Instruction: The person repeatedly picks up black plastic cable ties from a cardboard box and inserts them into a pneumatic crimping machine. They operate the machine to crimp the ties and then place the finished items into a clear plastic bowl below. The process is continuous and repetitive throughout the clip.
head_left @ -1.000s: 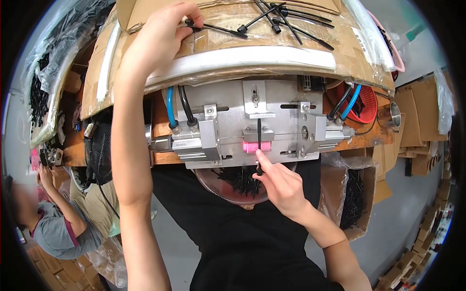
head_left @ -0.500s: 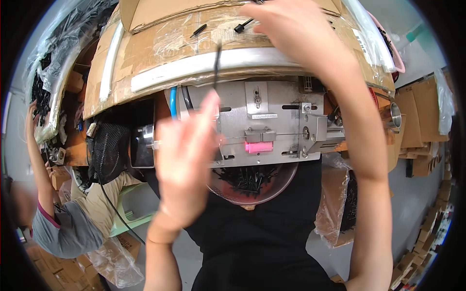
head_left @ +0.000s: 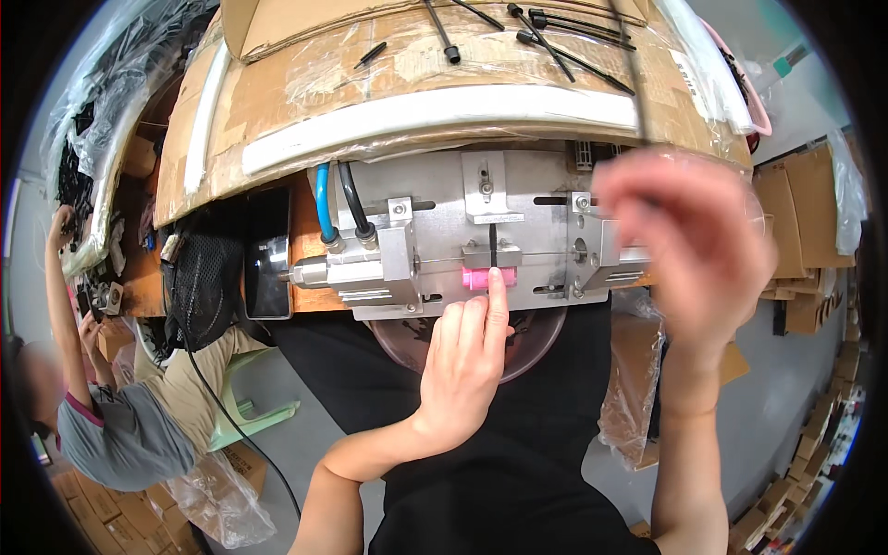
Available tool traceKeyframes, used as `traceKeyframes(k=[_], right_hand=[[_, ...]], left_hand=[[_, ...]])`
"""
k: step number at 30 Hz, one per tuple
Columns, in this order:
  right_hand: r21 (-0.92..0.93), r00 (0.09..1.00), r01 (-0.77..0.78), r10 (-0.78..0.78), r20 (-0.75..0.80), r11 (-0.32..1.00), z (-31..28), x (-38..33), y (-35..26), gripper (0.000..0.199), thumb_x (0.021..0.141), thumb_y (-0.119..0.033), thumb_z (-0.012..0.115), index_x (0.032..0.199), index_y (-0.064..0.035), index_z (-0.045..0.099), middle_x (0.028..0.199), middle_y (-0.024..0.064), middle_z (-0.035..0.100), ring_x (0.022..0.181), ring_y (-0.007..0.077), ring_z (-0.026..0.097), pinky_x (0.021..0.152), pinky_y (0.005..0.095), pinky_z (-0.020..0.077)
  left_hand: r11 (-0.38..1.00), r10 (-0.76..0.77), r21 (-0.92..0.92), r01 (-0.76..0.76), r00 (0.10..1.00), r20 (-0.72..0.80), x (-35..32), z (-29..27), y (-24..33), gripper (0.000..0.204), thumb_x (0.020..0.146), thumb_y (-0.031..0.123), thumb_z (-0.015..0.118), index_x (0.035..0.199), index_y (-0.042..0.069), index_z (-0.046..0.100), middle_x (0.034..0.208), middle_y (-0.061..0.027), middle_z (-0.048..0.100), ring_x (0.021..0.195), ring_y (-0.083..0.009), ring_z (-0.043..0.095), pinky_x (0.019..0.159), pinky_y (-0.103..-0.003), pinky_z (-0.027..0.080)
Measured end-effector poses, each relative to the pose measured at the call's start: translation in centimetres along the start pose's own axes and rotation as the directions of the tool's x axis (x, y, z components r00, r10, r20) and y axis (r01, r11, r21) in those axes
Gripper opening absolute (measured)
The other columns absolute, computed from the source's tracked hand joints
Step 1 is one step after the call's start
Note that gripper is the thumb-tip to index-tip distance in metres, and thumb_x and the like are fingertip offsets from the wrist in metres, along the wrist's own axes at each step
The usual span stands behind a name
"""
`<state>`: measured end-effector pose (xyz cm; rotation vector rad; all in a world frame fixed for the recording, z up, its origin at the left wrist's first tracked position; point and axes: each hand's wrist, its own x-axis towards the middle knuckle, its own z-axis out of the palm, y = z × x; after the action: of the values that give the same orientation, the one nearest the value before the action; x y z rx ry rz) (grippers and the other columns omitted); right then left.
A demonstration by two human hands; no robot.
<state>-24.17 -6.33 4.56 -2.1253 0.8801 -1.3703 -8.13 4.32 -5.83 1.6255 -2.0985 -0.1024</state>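
In the middle of the metal fixture [head_left: 546, 277], a short black rod [head_left: 493, 245] sits upright in the picture across a small metal block [head_left: 477, 253]. My left hand [head_left: 462, 361] reaches in from below; its stretched index fingertip presses on the rod's near end, over the pink block [head_left: 475, 279], while the other fingers are folded. My right hand [head_left: 694, 240], smeared by motion, is closed at the fixture's right end. From its fingers a long, thin black rod [head_left: 631, 74] points away over the cardboard.
Several black rods with knobbed ends [head_left: 578, 60] lie on the taped cardboard [head_left: 319, 97] beyond the fixture. Blue hose [head_left: 324, 203] and black hose feed the left cylinder [head_left: 365, 277]. Below the fixture is a bowl [head_left: 402, 342]. Another person [head_left: 129, 435] works at far left.
My left hand has moved right and down, from carrying a black rod to pressing one in the fixture. My right hand has come back from the cardboard toward me with a black rod.
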Motion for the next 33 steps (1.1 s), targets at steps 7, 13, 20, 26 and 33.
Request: traceKeyframes(k=[7,13,20,26,33], right_hand=[[-0.282,0.998,0.012,0.008,0.069,0.959,6.3,-12.6,1.3,0.059,0.071,0.005,0.077,0.127,0.0072,0.058,0.078,0.0097,0.067,0.062,0.0179,0.064,0.055,0.0300,0.0501],[-0.288,0.992,0.025,0.012,0.126,0.957,7.9,-12.5,2.4,0.060,0.074,0.002,0.076,0.131,0.0061,0.055,0.078,0.0082,0.067,0.062,0.0174,0.063,0.055,0.0306,0.0491],[-0.362,0.958,0.129,-0.022,0.285,0.923,2.6,-8.0,0.4,0.061,0.073,-0.013,0.081,0.127,0.0025,0.058,0.097,0.0109,0.071,0.074,0.0187,0.069,0.063,0.0282,0.0561],[-0.659,0.984,0.177,-0.153,0.094,0.731,-3.6,9.6,6.9,0.018,0.086,-0.005,0.065,0.103,-0.0017,0.068,0.087,0.0134,0.070,0.073,0.0234,0.065,0.067,0.0323,0.0507],[-0.553,0.821,0.403,-0.020,0.571,0.729,-0.8,14.4,9.7,0.013,0.079,-0.005,0.067,0.092,-0.0049,0.065,0.078,0.0139,0.064,0.075,0.0340,0.061,0.069,0.0423,0.0479]], left_hand=[[0.994,-0.044,-0.104,0.024,0.979,-0.197,1.3,-4.8,-0.7,0.070,0.071,0.003,0.077,0.136,-0.004,0.051,0.100,-0.0100,0.057,0.086,-0.0252,0.055,0.075,-0.037,0.047],[0.991,-0.105,-0.111,0.079,0.964,-0.245,1.3,-6.2,-1.4,0.071,0.068,0.001,0.079,0.134,-0.003,0.054,0.095,-0.0089,0.057,0.083,-0.0241,0.052,0.074,-0.034,0.045],[0.975,0.068,-0.191,-0.116,0.969,-0.237,8.9,-8.2,-3.3,0.047,0.078,-0.006,0.067,0.124,0.008,0.064,0.097,-0.0124,0.057,0.090,-0.0270,0.055,0.079,-0.035,0.047],[0.871,0.464,-0.052,-0.489,0.852,-0.244,25.6,-4.9,-5.5,0.018,0.082,0.002,0.067,0.099,0.004,0.064,0.104,-0.0163,0.059,0.105,-0.0351,0.057,0.089,-0.041,0.046],[0.875,0.448,-0.242,-0.419,0.891,0.074,25.4,-7.2,-7.6,0.015,0.080,0.002,0.068,0.095,0.001,0.066,0.089,-0.0127,0.062,0.082,-0.0283,0.062,0.076,-0.037,0.050]])
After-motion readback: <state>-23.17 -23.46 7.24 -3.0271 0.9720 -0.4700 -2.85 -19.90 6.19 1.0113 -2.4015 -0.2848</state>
